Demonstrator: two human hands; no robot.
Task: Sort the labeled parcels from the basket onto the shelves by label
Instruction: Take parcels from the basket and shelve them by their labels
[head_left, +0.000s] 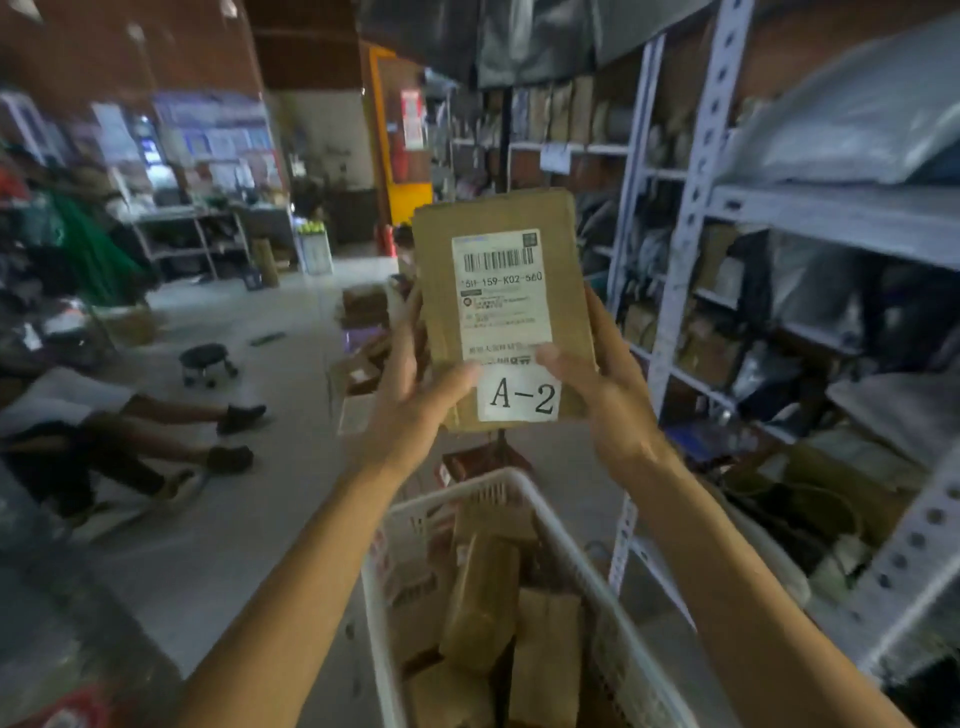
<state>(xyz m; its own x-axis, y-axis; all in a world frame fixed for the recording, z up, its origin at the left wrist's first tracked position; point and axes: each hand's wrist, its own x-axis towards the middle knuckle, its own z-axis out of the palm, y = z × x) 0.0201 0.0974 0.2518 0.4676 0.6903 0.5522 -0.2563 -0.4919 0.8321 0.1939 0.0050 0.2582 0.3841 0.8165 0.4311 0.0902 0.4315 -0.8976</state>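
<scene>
While both hands grip it, a brown parcel (498, 306) marked A-2 is held upright above the white basket (561, 540).
Left hand (415, 400) and right hand (608, 400) clamp its lower edges, thumbs across the front; metal shelves (831, 218) stand to the right.

Looking matt brown cardboard on the parcel (498, 312), white slatted plastic on the basket (524, 483), grey painted metal on the shelves (691, 208).

— What's held up?
— A flat brown parcel (501, 306), upright; the left hand (415, 389) and right hand (605, 384) grip its lower edges, thumbs on the front; its white tag (518, 396) reads A-2.
— And below?
— A white basket (566, 551) with more brown parcels (483, 603); grey metal shelves (691, 218) stand on the right, stocked with packages.
</scene>
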